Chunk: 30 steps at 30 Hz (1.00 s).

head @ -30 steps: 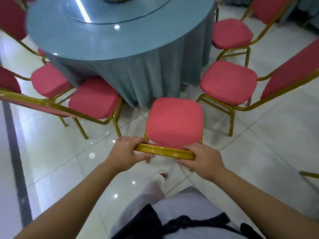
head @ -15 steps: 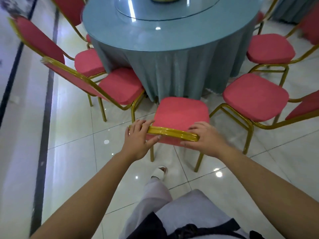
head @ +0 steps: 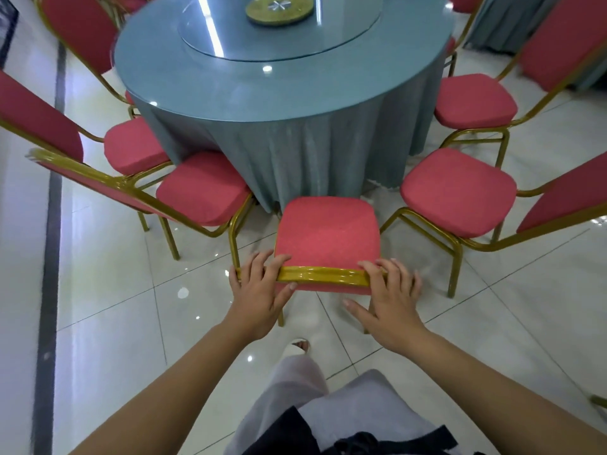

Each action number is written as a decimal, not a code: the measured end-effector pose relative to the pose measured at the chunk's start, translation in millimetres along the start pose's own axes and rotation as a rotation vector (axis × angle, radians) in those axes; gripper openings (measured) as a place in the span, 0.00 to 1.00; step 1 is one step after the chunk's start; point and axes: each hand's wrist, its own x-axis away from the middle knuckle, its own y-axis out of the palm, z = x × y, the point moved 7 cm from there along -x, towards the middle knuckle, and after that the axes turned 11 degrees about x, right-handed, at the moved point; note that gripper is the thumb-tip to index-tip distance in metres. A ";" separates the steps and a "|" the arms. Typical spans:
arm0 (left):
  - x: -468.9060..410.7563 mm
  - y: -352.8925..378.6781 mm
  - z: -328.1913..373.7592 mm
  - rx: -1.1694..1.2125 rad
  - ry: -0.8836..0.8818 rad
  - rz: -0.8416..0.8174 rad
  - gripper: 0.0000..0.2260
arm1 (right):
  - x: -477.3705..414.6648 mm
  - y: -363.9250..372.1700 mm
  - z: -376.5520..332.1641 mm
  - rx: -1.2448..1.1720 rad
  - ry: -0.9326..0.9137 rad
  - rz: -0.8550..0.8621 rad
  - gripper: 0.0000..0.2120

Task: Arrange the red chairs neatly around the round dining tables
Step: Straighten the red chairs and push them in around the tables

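A red chair (head: 328, 234) with a gold frame stands in front of me, its seat front close to the blue cloth of the round table (head: 285, 93). I see its gold top rail from above. My left hand (head: 259, 290) holds the rail's left end, fingers over the top and thumb under it. My right hand (head: 391, 300) rests its fingers on the rail's right end, with the thumb spread away from the rail. Red chairs flank it: one at the left (head: 203, 188) and one at the right (head: 456, 192).
More red chairs ring the table at far left (head: 134, 146) and far right (head: 473, 100). A glass turntable (head: 279, 37) sits on the tabletop. A second blue-clothed table (head: 502, 21) stands at the top right. My foot (head: 297, 346) is on the glossy tiled floor behind the chair.
The chair has slid in toward the table between its neighbours. Both hands have loosened on the rail; my right thumb has come off it.
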 end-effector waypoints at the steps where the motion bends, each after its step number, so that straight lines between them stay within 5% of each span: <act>1: -6.1 -1.3 -1.5 0.001 -0.002 0.003 0.26 | -7.4 0.7 1.9 -0.008 -0.004 -0.006 0.35; 7: -62.3 -14.0 2.7 -0.077 -0.045 -0.011 0.31 | -77.3 -13.6 18.0 0.061 -0.023 -0.140 0.44; 17: -156.1 -30.0 -15.0 0.018 -0.020 -0.112 0.21 | -186.9 -22.8 32.2 0.087 0.068 -0.252 0.46; 30: -182.6 -36.1 -26.3 0.071 -0.027 -0.220 0.24 | -184.0 -24.5 14.7 0.010 0.292 -0.294 0.50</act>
